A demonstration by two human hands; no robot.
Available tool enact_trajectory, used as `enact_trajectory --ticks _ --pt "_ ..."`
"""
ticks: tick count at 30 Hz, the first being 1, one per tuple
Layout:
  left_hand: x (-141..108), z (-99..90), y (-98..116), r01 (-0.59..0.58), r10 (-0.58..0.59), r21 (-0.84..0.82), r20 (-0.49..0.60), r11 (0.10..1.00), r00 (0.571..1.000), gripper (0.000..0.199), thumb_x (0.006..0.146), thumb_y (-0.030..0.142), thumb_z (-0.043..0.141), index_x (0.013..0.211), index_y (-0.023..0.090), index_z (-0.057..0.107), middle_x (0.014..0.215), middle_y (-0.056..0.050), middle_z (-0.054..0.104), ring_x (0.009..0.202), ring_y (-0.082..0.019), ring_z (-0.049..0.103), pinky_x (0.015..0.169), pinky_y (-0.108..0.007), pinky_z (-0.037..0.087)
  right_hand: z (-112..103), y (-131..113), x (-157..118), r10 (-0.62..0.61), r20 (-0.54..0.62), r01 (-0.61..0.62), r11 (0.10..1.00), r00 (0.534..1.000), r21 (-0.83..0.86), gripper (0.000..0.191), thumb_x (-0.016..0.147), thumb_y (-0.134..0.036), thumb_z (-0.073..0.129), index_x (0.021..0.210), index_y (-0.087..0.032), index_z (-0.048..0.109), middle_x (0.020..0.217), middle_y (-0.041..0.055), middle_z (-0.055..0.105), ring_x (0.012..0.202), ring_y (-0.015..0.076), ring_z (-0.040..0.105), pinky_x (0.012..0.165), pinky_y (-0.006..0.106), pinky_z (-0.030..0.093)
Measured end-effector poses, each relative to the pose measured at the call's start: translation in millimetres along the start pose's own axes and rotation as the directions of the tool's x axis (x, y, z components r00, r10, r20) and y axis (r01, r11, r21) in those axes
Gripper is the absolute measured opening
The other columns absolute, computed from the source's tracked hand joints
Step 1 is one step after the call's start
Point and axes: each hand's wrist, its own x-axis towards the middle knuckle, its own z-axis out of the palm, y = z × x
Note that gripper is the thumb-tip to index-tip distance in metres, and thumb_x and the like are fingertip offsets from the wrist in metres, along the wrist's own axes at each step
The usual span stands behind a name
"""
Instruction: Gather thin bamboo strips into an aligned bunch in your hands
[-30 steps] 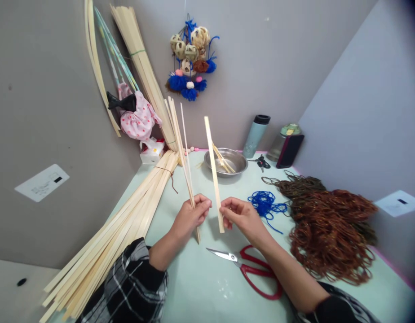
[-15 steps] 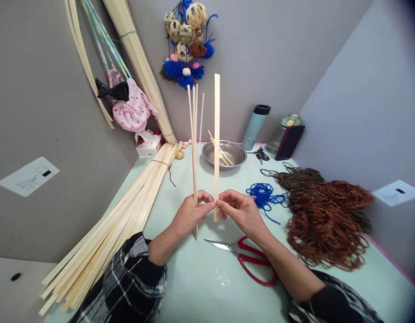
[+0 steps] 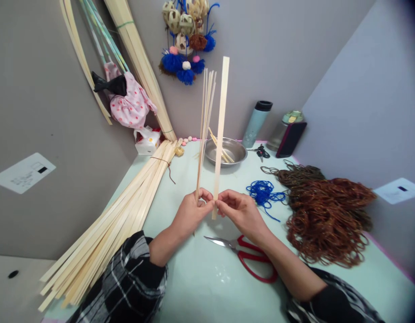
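Note:
My left hand (image 3: 193,213) grips a small bunch of thin bamboo slivers (image 3: 205,130) near their lower end, so they stand almost upright. My right hand (image 3: 237,211) pinches the lower end of a wider flat bamboo strip (image 3: 221,130), also upright, just right of the slivers. The two hands touch at the fingertips above the pale green table (image 3: 200,278). Red-handled scissors (image 3: 244,258) lie flat on the table just below my right wrist.
A long bundle of bamboo strips (image 3: 120,220) lies along the table's left side. A metal bowl (image 3: 227,152) with strips, a blue cord tangle (image 3: 263,193), a brown cord pile (image 3: 328,215), a flask (image 3: 258,123) and small black scissors (image 3: 262,154) sit behind. Woven balls (image 3: 185,36) hang on the wall.
Both hands have swung the slivers and the flat strip from leaning left to nearly upright and brought them closer together; the fingertips now meet.

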Motion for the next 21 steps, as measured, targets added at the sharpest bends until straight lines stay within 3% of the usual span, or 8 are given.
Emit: enact_trajectory --ticks 5,9,21 --pt "0 -2.7 3 -0.024 0.024 0.002 0.000 1.000 1.000 0.016 0.078 0.032 0.062 0.081 0.017 0.057 0.078 0.001 0.059 0.063 -0.011 0.053 0.060 -0.023 0.039 -2 -4 -2 -0.029 0.044 0.032 0.997 0.999 -0.067 0.016 0.088 -0.032 0.061 0.084 -0.017 0.065 0.066 0.0010 0.065 0.061 0.0136 0.059 0.061 0.025 0.046" --pt "-3 -1.5 5 -0.003 0.005 0.061 -0.028 0.998 1.000 0.011 0.076 0.027 0.062 0.077 0.018 0.055 0.062 0.006 0.049 0.053 -0.008 0.041 0.051 -0.022 0.030 -1 -5 -4 -0.069 0.061 0.078 0.983 0.996 -0.169 0.015 0.090 -0.029 0.058 0.081 -0.018 0.064 0.067 0.0010 0.066 0.062 0.0140 0.061 0.060 0.025 0.046" --pt "-4 5.4 5 -0.003 0.013 0.081 -0.127 0.997 0.992 0.010 0.072 0.022 0.062 0.069 0.019 0.053 0.061 0.006 0.050 0.055 -0.009 0.041 0.055 -0.023 0.032 14 -7 -15 -0.193 -0.086 0.138 0.891 0.977 -0.433 0.016 0.090 -0.026 0.054 0.079 -0.019 0.063 0.070 0.0034 0.068 0.062 0.0153 0.061 0.060 0.026 0.046"
